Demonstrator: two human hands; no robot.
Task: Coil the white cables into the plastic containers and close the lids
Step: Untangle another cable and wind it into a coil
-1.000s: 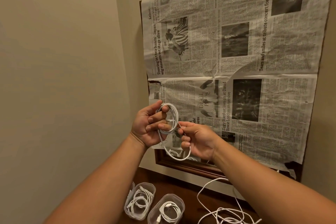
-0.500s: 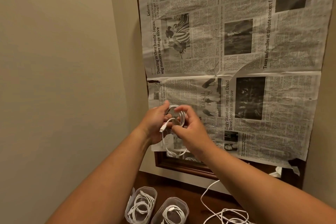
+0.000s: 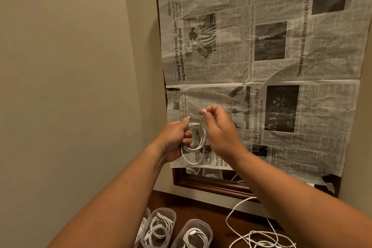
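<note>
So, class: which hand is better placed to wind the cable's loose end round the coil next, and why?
Right. The right hand pinches the connector end just above the coil, while the left hand grips the coil itself and is probably needed to steady it.

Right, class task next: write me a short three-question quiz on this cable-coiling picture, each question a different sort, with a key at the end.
1. True or false: the left hand grips the coiled cable.
2. Multiple choice: what does the right hand pinch? A) the plug end of that cable B) a container lid C) a corner of the paper on the wall
3. Fill the gap: the loose cables lie to the ____ of the plastic containers.

Key: 1 true; 2 A; 3 right.
</note>
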